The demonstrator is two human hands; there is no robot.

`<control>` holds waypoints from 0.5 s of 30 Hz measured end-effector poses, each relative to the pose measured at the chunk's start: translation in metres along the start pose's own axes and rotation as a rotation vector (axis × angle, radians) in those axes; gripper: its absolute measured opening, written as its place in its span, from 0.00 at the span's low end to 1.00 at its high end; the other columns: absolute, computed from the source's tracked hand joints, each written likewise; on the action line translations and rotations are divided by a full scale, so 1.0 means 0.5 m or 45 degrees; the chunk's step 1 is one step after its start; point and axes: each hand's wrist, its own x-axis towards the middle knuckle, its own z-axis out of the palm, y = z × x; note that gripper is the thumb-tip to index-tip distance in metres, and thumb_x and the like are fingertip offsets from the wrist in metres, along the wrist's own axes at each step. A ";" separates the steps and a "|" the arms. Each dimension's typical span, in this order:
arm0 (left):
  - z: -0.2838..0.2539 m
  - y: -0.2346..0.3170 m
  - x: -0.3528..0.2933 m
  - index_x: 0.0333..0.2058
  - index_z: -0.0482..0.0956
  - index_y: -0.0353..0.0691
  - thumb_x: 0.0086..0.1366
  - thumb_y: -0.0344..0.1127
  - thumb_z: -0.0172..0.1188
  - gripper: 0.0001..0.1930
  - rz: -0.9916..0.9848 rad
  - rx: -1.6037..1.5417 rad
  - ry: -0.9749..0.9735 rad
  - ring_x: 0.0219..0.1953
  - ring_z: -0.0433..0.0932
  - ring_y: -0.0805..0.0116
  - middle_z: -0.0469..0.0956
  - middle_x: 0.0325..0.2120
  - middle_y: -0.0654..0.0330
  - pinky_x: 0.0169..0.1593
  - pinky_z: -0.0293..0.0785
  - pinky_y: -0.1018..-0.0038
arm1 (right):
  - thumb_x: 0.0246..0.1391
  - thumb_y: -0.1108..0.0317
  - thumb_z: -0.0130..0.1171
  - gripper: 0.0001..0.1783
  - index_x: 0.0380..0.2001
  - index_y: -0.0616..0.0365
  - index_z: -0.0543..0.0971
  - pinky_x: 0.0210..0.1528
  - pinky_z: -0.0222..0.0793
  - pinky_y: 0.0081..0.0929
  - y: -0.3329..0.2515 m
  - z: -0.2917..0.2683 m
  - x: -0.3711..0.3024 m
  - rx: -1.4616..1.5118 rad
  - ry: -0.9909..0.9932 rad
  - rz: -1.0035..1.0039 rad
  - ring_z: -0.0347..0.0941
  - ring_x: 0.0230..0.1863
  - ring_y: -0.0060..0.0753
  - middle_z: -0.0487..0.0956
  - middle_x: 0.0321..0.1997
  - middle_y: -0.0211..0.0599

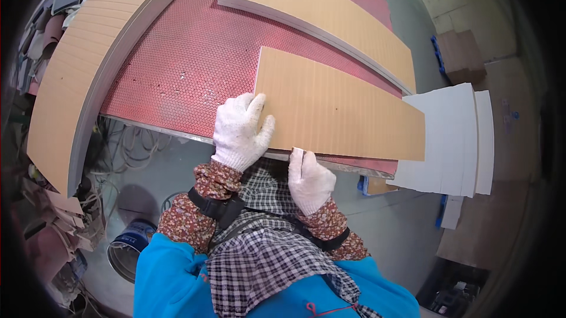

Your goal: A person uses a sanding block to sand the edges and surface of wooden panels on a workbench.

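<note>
A long wood-grain board [342, 105] lies at a slant on the red textured mat of the workbench [171, 64], its right end jutting past the mat. My left hand [240, 129], in a white knit glove, rests on the board's near left corner, thumb apart from the fingers. At the near edge, my gloved right hand [309, 182] is closed in a pinch. Between its fingertips shows a small piece with a whitish face [299, 151] and a darker side, too small to name; it meets the board's edge.
A stack of similar boards [318, 14] lies farther back on the mat. Curved wood-grain panels [82, 64] rise at the left. White panels [445, 138] are stacked at the right. Below the bench stand a blue bucket [132, 238] and loose cables [132, 150].
</note>
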 end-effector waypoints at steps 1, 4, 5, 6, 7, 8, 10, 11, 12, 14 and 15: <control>0.001 -0.002 0.000 0.50 0.81 0.33 0.59 0.34 0.69 0.21 0.000 -0.032 -0.003 0.46 0.80 0.48 0.82 0.45 0.48 0.51 0.76 0.55 | 0.70 0.65 0.55 0.12 0.49 0.59 0.80 0.17 0.73 0.35 0.003 -0.004 -0.001 0.029 -0.003 -0.001 0.78 0.18 0.37 0.77 0.28 0.39; 0.011 -0.009 -0.003 0.51 0.81 0.33 0.61 0.32 0.67 0.19 0.016 -0.078 0.026 0.47 0.80 0.48 0.82 0.46 0.48 0.53 0.76 0.55 | 0.71 0.64 0.54 0.12 0.47 0.59 0.80 0.17 0.73 0.37 -0.001 -0.008 0.005 0.050 -0.032 -0.049 0.79 0.17 0.38 0.77 0.25 0.39; 0.014 -0.011 -0.005 0.51 0.81 0.34 0.62 0.31 0.67 0.19 0.030 -0.097 0.058 0.48 0.80 0.48 0.82 0.46 0.48 0.53 0.76 0.56 | 0.71 0.64 0.54 0.12 0.47 0.59 0.80 0.17 0.73 0.37 -0.001 -0.006 0.007 0.053 -0.031 -0.049 0.79 0.17 0.38 0.77 0.25 0.39; 0.014 -0.012 -0.005 0.51 0.81 0.34 0.62 0.31 0.67 0.19 0.033 -0.096 0.057 0.48 0.80 0.48 0.82 0.46 0.48 0.53 0.76 0.56 | 0.71 0.63 0.54 0.11 0.46 0.59 0.80 0.17 0.73 0.37 -0.003 -0.003 0.009 0.029 -0.037 -0.051 0.79 0.17 0.39 0.76 0.23 0.39; 0.014 -0.013 -0.006 0.51 0.81 0.34 0.63 0.31 0.66 0.18 0.038 -0.094 0.068 0.48 0.80 0.48 0.82 0.46 0.48 0.54 0.76 0.56 | 0.71 0.63 0.53 0.11 0.44 0.58 0.80 0.17 0.73 0.37 -0.004 -0.001 0.010 0.004 -0.043 -0.052 0.79 0.17 0.40 0.76 0.22 0.38; 0.012 -0.014 -0.007 0.52 0.81 0.34 0.63 0.30 0.65 0.18 0.043 -0.093 0.080 0.48 0.80 0.48 0.82 0.46 0.48 0.54 0.76 0.56 | 0.71 0.63 0.53 0.11 0.44 0.58 0.80 0.17 0.73 0.37 -0.006 0.000 0.011 0.005 -0.042 -0.050 0.79 0.17 0.40 0.76 0.22 0.38; 0.010 -0.015 -0.007 0.52 0.80 0.34 0.63 0.30 0.65 0.18 0.046 -0.090 0.066 0.48 0.80 0.48 0.82 0.46 0.49 0.54 0.75 0.56 | 0.72 0.61 0.53 0.11 0.41 0.57 0.79 0.17 0.72 0.38 -0.006 0.004 0.012 0.021 -0.027 -0.008 0.79 0.16 0.40 0.75 0.19 0.37; 0.009 -0.015 -0.007 0.52 0.80 0.34 0.64 0.29 0.65 0.18 0.051 -0.087 0.052 0.48 0.80 0.48 0.82 0.46 0.49 0.54 0.75 0.56 | 0.72 0.61 0.53 0.11 0.41 0.57 0.79 0.17 0.72 0.38 -0.007 0.004 0.015 0.021 -0.028 -0.009 0.79 0.16 0.40 0.75 0.19 0.37; 0.008 -0.014 -0.006 0.52 0.80 0.34 0.64 0.29 0.65 0.18 0.050 -0.089 0.052 0.48 0.80 0.48 0.82 0.46 0.49 0.54 0.75 0.56 | 0.71 0.62 0.53 0.11 0.39 0.57 0.78 0.17 0.73 0.38 -0.008 -0.001 0.019 0.022 -0.051 -0.004 0.79 0.17 0.40 0.76 0.20 0.38; 0.005 -0.014 -0.006 0.52 0.80 0.35 0.64 0.29 0.64 0.18 0.027 -0.088 0.031 0.47 0.80 0.49 0.82 0.46 0.50 0.53 0.75 0.57 | 0.71 0.63 0.53 0.10 0.38 0.56 0.78 0.17 0.73 0.38 -0.010 -0.010 0.036 0.023 -0.075 0.001 0.80 0.18 0.40 0.77 0.22 0.39; 0.005 -0.013 -0.006 0.52 0.80 0.35 0.64 0.29 0.64 0.18 0.028 -0.091 0.028 0.47 0.80 0.49 0.82 0.46 0.50 0.53 0.75 0.57 | 0.70 0.63 0.52 0.10 0.37 0.55 0.78 0.18 0.73 0.38 -0.009 -0.015 0.052 -0.015 -0.094 -0.027 0.80 0.19 0.41 0.78 0.24 0.40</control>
